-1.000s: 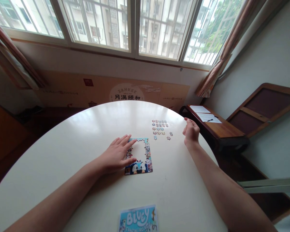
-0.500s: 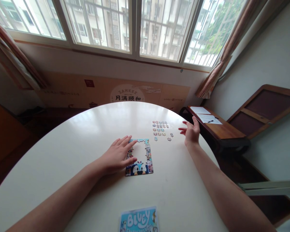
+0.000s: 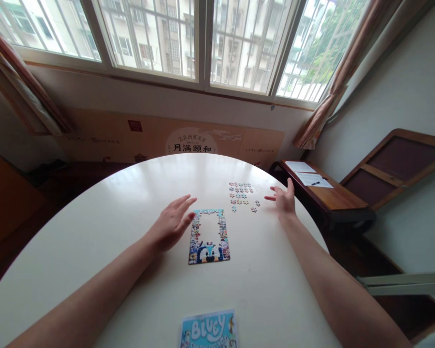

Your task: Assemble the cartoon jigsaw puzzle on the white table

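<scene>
A part-built jigsaw puzzle [image 3: 209, 237] lies on the round white table [image 3: 130, 203]; its border is joined and its middle is bare. My left hand [image 3: 172, 220] hovers just left of the puzzle, fingers stretched out, holding nothing. Several loose puzzle pieces [image 3: 241, 192] sit in rows beyond the puzzle to the right. My right hand [image 3: 284, 198] rests near the table's right edge, just right of those pieces, fingers spread and empty.
A blue "Bluey" puzzle box [image 3: 207, 329] lies at the table's near edge. A dark wooden side table [image 3: 333, 198] with papers [image 3: 308, 173] and a pen stands to the right. Windows and curtains run along the far wall.
My left hand has lifted off the puzzle's left border and drawn back to the left. My right hand has uncurled, spread its fingers and lowered toward the table.
</scene>
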